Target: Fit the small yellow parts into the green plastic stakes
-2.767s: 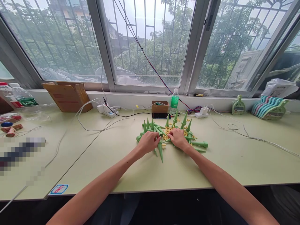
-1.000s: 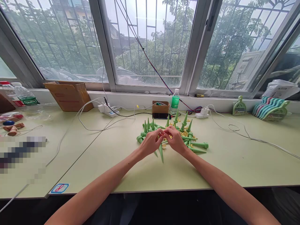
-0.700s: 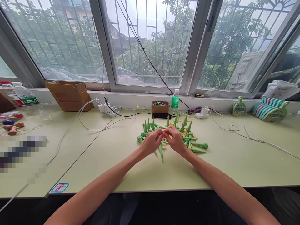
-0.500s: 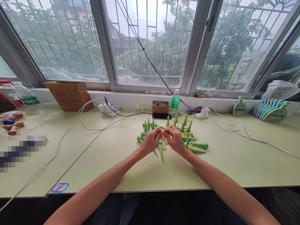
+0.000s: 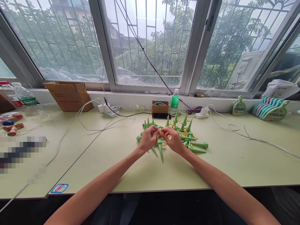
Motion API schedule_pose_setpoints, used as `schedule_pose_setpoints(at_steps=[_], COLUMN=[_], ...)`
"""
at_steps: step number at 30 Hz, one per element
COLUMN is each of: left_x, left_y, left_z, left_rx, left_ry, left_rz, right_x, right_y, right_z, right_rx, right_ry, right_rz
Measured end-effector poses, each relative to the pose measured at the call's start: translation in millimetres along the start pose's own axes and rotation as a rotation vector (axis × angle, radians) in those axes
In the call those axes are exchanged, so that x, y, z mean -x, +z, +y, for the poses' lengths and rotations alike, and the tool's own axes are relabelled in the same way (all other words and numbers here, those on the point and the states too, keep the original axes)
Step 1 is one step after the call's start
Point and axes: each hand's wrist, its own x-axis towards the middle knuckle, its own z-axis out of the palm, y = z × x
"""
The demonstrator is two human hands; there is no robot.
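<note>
My left hand [image 5: 148, 138] and my right hand [image 5: 172, 140] meet over a heap of green plastic plant-watering spikes. Their fingertips pinch a small yellow piece [image 5: 161, 132], mostly covered by the fingers, so its exact shape is unclear. Just below the hands, a green spike [image 5: 160, 151] lies with its tip toward me. Several upright green spikes [image 5: 184, 122] stand behind and right of my right hand, some with yellow parts on them. Loose yellow pieces [image 5: 185, 134] are scattered among them. Another spike [image 5: 199, 145] lies on its side at the right.
Behind the heap are a green-labelled bottle [image 5: 175, 101], a small cardboard box [image 5: 160, 107] and a dark phone [image 5: 161, 116]. White cables [image 5: 81, 116] cross the table [image 5: 98, 168] on both sides. A larger carton [image 5: 70, 97] stands back left; fan-shaped items [image 5: 272, 109] stand back right.
Both hands have shifted slightly left, and the fingers have turned a little around the small piece. My right fingers have spread slightly. The spikes lie as before.
</note>
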Motion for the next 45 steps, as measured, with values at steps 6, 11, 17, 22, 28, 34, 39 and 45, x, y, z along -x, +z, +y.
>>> schedule_pose_setpoints(at_steps=[6, 11, 17, 22, 28, 34, 39, 45], left_x=[0.0, 1.1, 1.8, 3.7, 5.9, 5.7, 6.7, 7.7], left_y=[0.7, 0.1, -1.2, -2.5, -1.3, -1.4, -0.3, 0.8], left_z=[-1.8, 3.7, 7.6, 6.8, 4.1, 0.4, -2.8, -1.3], left_rx=[0.013, -0.046, -0.19, -0.443, -0.723, -0.903, -0.964, -0.991], left_ry=[-0.007, 0.01, 0.082, 0.154, 0.175, 0.135, 0.107, 0.084], left_rz=[-0.006, 0.006, 0.056, 0.038, -0.145, -0.266, -0.316, -0.335], right_x=[0.6, 1.0, -0.4, -1.5, -1.1, -0.4, -0.3, -0.3], right_y=[1.3, 1.1, 1.3, -0.3, -0.6, 0.0, -0.1, 0.2], right_z=[4.3, 4.4, 5.4, 6.7, 6.2, 6.1, 5.7, 4.9], right_rx=[0.021, 0.024, 0.005, 0.009, 0.017, 0.035, 0.042, 0.049], right_ry=[0.019, 0.018, 0.005, -0.006, -0.001, 0.002, -0.003, -0.001], right_rz=[-0.005, 0.005, 0.083, 0.196, 0.204, 0.206, 0.203, 0.193])
